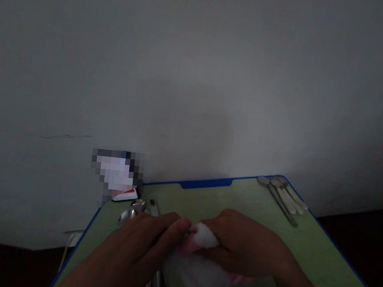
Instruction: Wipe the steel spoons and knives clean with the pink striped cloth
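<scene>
Right hand [242, 244] closed round the cloth [207, 275], pink and white, bunched up at the near middle of the table [328, 272], with its lower folds hanging toward the bottom of the view. Left hand [140, 243] right alongside, fingers curled in, thumb tip up against the bunched part; whether it grips anything, I can't tell.

Look at the edges: a blue rim [206, 184] borders the green top, its far side close up against the wall [199, 71], so little depth back there. Over on the right, a spoon [276, 198] and white-handled forks [286, 197] lie fanned in the far corner, tips near the rim. Between them and the right hand, green surface, and more of it running down the right side: that's the widest room.

Tighter on the left! Shiny spoons [137, 206] sit just beyond the left hand, metal handles [161, 286] show below it, and a pixelated item [126, 195] occupies the far left corner, overlapping the rim in view. Outside the left edge, a pale cable [64, 253] drops down.
</scene>
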Motion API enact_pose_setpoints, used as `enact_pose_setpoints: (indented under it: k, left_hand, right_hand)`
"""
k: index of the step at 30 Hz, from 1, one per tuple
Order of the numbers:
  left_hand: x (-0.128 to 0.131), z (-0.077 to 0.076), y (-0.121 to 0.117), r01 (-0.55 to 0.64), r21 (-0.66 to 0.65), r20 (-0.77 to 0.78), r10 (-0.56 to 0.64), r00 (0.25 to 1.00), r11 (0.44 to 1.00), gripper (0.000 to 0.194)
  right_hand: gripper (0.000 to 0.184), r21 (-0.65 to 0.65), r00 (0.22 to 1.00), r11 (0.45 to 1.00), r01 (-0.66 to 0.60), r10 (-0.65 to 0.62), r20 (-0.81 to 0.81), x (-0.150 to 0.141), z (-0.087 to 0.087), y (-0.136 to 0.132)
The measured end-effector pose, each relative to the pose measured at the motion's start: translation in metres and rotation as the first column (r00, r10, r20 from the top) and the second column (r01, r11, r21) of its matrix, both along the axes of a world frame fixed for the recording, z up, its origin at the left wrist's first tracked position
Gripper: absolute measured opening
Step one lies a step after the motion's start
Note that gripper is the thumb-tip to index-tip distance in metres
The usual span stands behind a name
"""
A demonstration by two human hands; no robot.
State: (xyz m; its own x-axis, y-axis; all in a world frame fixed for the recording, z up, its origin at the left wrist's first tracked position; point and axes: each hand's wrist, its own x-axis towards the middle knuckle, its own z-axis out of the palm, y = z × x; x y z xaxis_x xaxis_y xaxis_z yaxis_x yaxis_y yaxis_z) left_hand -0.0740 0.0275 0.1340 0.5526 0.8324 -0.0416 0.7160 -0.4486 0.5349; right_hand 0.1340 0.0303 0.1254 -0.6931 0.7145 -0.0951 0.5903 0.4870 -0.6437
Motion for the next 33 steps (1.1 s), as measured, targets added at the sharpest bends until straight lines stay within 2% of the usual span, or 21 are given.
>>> enact_pose_setpoints:
  k: [3, 6, 10, 16, 19, 24, 27, 30, 33]
  left_hand:
    - [0.002, 0.002, 0.003, 0.01, -0.066, -0.04, -0.012, 0.999, 0.998, 0.031]
    - [0.001, 0.005, 0.005, 0.015, -0.055, -0.043, -0.017, 0.999, 0.998, 0.031]
    - [-0.006, 0.008, 0.005, 0.014, 0.047, -0.06, -0.011, 0.998, 0.999, 0.028]
    - [-0.009, 0.007, -0.001, -0.009, 0.237, -0.005, 0.01, 1.0, 0.971, 0.026]
    - [-0.005, 0.001, -0.004, -0.008, 0.266, 0.031, 0.0, 1.0, 0.964, 0.027]
    - [0.0, -0.003, -0.002, -0.013, 0.198, 0.041, 0.005, 0.999, 0.98, 0.03]
    - [0.0, -0.003, 0.001, -0.021, 0.233, 0.055, 0.009, 0.998, 0.972, 0.03]
    - [-0.004, -0.004, 0.002, -0.024, 0.282, 0.072, 0.003, 0.997, 0.959, 0.03]
    - [-0.011, -0.003, -0.004, -0.029, 0.255, 0.103, 0.003, 0.995, 0.967, 0.022]
  right_hand:
    - [0.027, -0.039, 1.0, 0.999, -0.025, 0.024, -0.017, 0.002, -0.001, 0.002]
    - [0.03, -0.072, 0.995, 0.993, -0.09, 0.086, -0.053, 0.008, -0.001, 0.007]
    - [0.027, -0.102, 0.976, 0.978, -0.18, 0.164, -0.145, 0.025, 0.0, 0.013]
    - [0.024, -0.191, 0.976, 0.973, -0.131, 0.092, -0.199, 0.044, 0.009, 0.011]
    - [0.026, -0.152, 0.973, 0.979, -0.136, 0.103, -0.206, 0.039, 0.008, 0.009]
    - [0.031, -0.143, 0.977, 0.98, -0.138, 0.11, -0.184, 0.027, 0.004, 0.011]
    - [0.03, -0.141, 0.982, 0.982, -0.126, 0.103, -0.161, 0.023, 0.001, 0.012]
    - [0.035, -0.164, 0.99, 0.978, -0.129, 0.117, -0.078, 0.019, -0.003, 0.011]
    - [0.04, -0.22, 0.987, 0.962, -0.158, 0.149, -0.06, 0.012, -0.005, 0.007]
